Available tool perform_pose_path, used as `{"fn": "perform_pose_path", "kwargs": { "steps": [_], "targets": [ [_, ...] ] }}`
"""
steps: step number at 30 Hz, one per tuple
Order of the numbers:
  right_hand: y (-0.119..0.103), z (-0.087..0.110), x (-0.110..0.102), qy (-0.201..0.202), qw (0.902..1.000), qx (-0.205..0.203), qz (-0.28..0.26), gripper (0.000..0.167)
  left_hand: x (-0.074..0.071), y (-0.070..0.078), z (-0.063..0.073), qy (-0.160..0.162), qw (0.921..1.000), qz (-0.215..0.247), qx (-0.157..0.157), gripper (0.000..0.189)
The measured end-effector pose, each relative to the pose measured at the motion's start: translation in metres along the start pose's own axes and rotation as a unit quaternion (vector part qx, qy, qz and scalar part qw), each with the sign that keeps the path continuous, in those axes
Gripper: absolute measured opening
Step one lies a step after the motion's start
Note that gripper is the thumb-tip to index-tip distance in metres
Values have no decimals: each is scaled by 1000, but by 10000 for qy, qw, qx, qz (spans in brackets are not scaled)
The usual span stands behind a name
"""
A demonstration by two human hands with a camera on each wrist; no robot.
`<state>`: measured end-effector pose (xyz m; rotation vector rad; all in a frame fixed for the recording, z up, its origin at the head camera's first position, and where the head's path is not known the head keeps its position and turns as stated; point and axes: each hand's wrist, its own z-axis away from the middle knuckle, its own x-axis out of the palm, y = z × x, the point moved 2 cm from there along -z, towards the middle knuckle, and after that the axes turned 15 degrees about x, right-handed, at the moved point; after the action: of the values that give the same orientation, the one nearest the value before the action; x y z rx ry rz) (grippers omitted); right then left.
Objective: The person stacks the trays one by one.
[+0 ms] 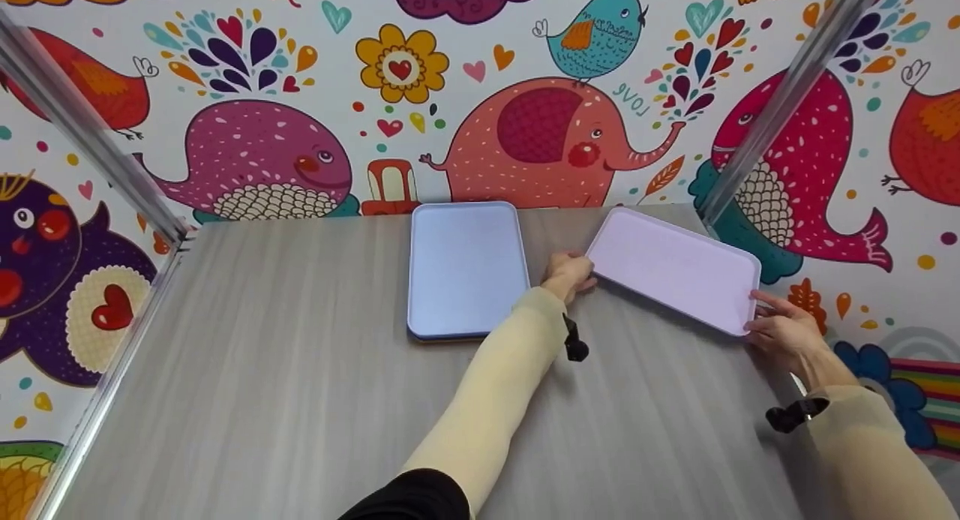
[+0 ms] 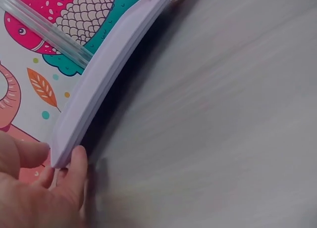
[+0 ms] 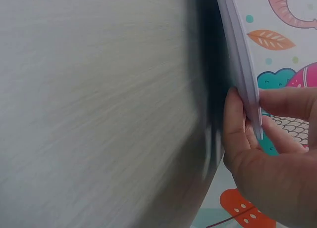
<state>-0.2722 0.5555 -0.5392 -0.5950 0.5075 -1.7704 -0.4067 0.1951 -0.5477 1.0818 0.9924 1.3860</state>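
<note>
Both hands hold a lilac rectangular tray (image 1: 675,271) at the table's back right. My left hand (image 1: 570,275) pinches its left end, and my right hand (image 1: 789,332) grips the right end. In the left wrist view, the left thumb and fingers (image 2: 77,176) sit on opposite sides of the tray's corner. The right wrist view shows the right hand (image 3: 272,163) likewise pinching the rim, with a dark shadow along the tray's underside. To the left, a light blue tray (image 1: 469,269) lies flat, with darker edges showing beneath its front side.
The grey wood-grain table (image 1: 300,400) carries both the blue tray and the shadow of the lilac one. A wall with cartoon animals (image 1: 540,145) stands close behind. Metal corner posts (image 1: 780,92) rise at the back corners.
</note>
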Motion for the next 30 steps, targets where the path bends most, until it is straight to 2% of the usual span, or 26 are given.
{"fn": "perform_pose_path", "kwargs": {
  "steps": [3, 6, 10, 14, 18, 21, 23, 25, 27, 30],
  "targets": [
    [-2, 7, 0, -115, 9998, -2, -151, 84, 0, 6, 2, -138, 9991, 395, 101, 42],
    [-5, 12, 1, -220, 9995, -48, -227, 87, 0, 11, 4, -290, 9965, 737, 263, 44],
    [-8, 17, 6, -179, 9993, -273, -163, 95, -2, 16, 5, -358, 9935, 988, 435, 50],
    [-7, 22, 11, -162, 9983, -464, -315, 92, -5, 18, 5, -370, 9911, 1192, 459, 53],
    [-2, 28, 21, -170, 9941, -576, -905, 81, -9, 19, 5, -311, 9882, 1431, 454, 51],
    [4, 29, 36, 105, 9861, -695, -1508, 67, -13, 21, 6, -207, 9862, 1569, 483, 51],
    [8, 28, 52, 450, 9768, -843, -1915, 63, -15, 22, 7, -127, 9848, 1648, 529, 52],
    [11, 24, 72, 861, 9602, -1164, -2387, 64, -16, 24, 9, -11, 9832, 1726, 598, 54],
    [14, 17, 95, 1403, 9358, -1691, -2758, 71, -17, 24, 12, 126, 9811, 1816, 653, 55],
    [18, 3, 130, 2006, 8834, -2554, -3379, 86, -15, 24, 19, 299, 9785, 1924, 687, 58]
  ]
}}
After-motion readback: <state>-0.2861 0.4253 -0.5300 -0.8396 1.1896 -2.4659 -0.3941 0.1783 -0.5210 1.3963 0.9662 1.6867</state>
